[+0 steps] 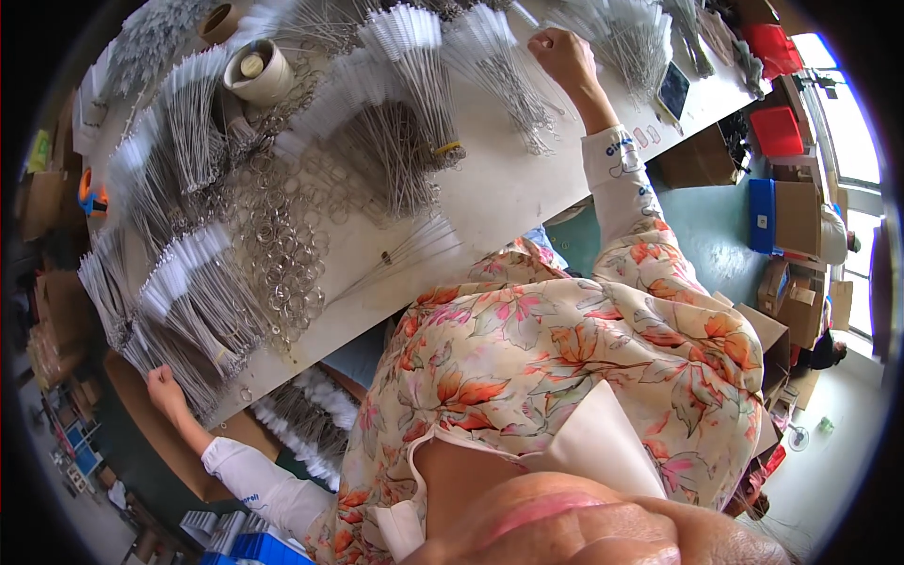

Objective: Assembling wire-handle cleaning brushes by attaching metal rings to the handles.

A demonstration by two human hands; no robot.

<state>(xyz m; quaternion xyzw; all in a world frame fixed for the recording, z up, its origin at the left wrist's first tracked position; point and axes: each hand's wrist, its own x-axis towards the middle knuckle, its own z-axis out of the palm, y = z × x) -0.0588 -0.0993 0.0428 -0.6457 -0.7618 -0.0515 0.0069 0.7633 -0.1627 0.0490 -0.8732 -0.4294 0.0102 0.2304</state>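
Observation:
At the far right of the table, my right hand [567, 64] is closed in a pinch beside a bundle of thin wire brushes [494, 66] with white bristles. The white tip of a single brush [524, 13] shows just beyond its fingers; whether they hold it is unclear. My left hand [166, 391] is closed at the table's left edge, against another brush bundle [177, 369]. What its curled fingers grip is hidden. A heap of metal rings [294, 268] lies between the left bundles and a few loose brushes [405, 250].
More brush bundles [405, 47] cover the white table [490, 198]. A pale cup [259, 73] stands at the back, and a dark phone-like device [672, 91] lies at the right edge. Orange-handled scissors [91, 195] are far left. Cardboard boxes [702, 155] sit below the table.

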